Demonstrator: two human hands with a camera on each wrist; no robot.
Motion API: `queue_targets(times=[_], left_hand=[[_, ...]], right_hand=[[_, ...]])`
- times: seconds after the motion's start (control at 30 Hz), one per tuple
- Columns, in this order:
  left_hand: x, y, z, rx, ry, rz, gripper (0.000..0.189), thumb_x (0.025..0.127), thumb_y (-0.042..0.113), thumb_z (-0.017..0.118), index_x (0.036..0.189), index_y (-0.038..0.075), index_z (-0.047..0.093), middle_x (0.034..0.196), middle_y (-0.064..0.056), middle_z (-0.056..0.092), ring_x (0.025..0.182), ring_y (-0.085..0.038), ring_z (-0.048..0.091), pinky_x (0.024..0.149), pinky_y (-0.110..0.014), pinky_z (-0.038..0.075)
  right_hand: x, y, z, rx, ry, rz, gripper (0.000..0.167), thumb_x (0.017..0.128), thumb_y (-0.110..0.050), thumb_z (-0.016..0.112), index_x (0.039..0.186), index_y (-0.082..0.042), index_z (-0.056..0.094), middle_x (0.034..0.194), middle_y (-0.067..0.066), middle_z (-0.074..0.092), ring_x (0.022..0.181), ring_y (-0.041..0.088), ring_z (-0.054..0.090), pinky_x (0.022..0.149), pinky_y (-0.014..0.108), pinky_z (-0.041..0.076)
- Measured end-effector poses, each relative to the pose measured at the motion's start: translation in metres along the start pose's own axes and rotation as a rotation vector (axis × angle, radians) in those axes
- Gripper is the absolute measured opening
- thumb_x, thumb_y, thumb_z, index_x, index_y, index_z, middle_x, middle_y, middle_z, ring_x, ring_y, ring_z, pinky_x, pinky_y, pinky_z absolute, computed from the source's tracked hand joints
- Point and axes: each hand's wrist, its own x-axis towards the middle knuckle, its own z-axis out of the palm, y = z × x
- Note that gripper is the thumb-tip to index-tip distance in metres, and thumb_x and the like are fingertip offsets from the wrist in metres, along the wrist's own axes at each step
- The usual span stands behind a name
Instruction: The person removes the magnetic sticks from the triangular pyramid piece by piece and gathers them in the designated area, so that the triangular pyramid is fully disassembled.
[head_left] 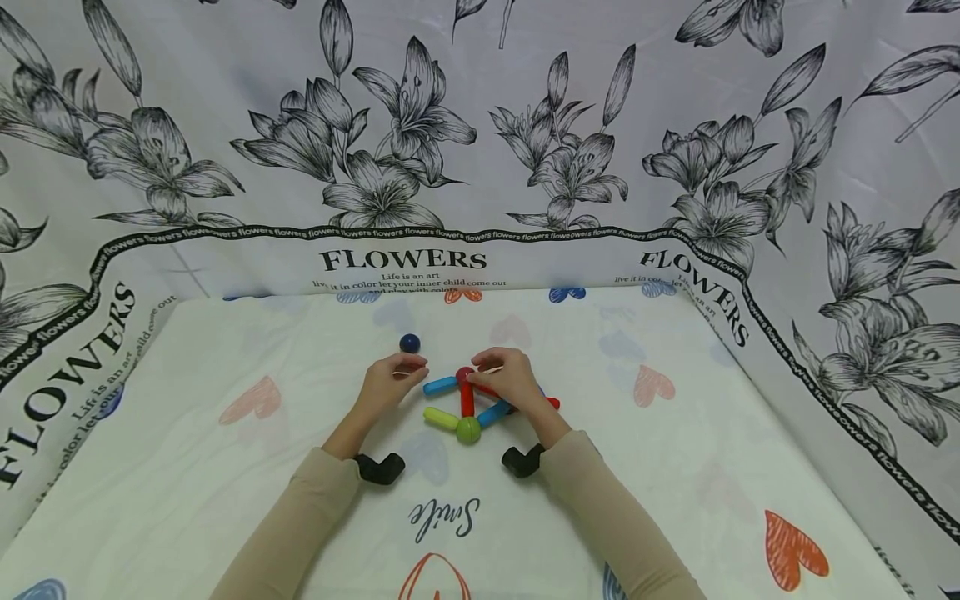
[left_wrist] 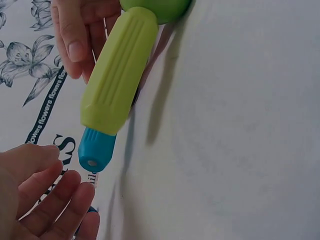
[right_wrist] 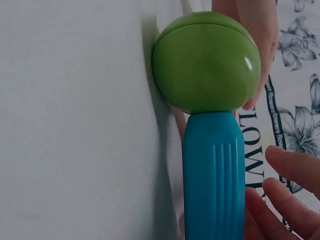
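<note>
Magnetic rods and balls lie joined on the cloth: a green ball (head_left: 468,430), a red ball (head_left: 464,375), an upright-running red rod (head_left: 467,400) between them, a yellow-green rod (head_left: 441,418) and a blue rod (head_left: 440,386). My left hand (head_left: 390,383) is beside the blue rod's free end (left_wrist: 95,156), fingers loosely bent and holding nothing. A dark blue ball (head_left: 409,343) lies just beyond it. My right hand (head_left: 510,379) hovers over the right side of the structure, fingertips by the red ball. Its fingers (right_wrist: 295,165) are spread beside another blue rod (right_wrist: 213,175), with no grip visible.
A white cloth (head_left: 300,500) printed with hearts and lettering covers the table. A flower-printed curtain (head_left: 495,192) stands behind and along both sides. Black wrist-camera mounts (head_left: 382,468) sit at both wrists, close above the cloth.
</note>
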Motion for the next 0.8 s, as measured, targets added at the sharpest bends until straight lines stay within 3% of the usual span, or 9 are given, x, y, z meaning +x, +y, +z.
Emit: queue_targets(times=[0.27, 0.43, 0.8], left_hand=[[-0.004, 0.003, 0.006, -0.031, -0.143, 0.036, 0.031, 0.091, 0.016, 0.066, 0.117, 0.0, 0.066, 0.116, -0.019, 0.07, 0.106, -0.032, 0.067, 0.094, -0.042, 0.056], [-0.005, 0.005, 0.009, -0.025, -0.202, 0.019, 0.035, 0.088, 0.016, 0.069, 0.12, 0.001, 0.065, 0.121, -0.017, 0.069, 0.107, -0.031, 0.065, 0.097, -0.043, 0.055], [-0.005, 0.004, 0.013, 0.011, -0.205, -0.002, 0.032, 0.086, 0.014, 0.071, 0.117, 0.004, 0.069, 0.118, -0.016, 0.07, 0.095, -0.023, 0.066, 0.09, -0.038, 0.057]], right_hand=[[0.009, 0.003, 0.002, -0.031, -0.073, 0.024, 0.032, 0.082, -0.022, 0.077, 0.11, -0.006, 0.071, 0.106, 0.011, 0.073, 0.094, 0.02, 0.065, 0.085, 0.028, 0.057], [0.013, 0.002, 0.002, -0.077, -0.106, 0.037, 0.032, 0.083, -0.022, 0.076, 0.111, -0.006, 0.071, 0.108, 0.012, 0.072, 0.094, 0.02, 0.062, 0.085, 0.029, 0.056], [0.016, 0.001, 0.004, -0.129, -0.126, 0.072, 0.029, 0.084, -0.019, 0.075, 0.11, -0.006, 0.072, 0.107, 0.013, 0.072, 0.096, 0.022, 0.063, 0.089, 0.032, 0.056]])
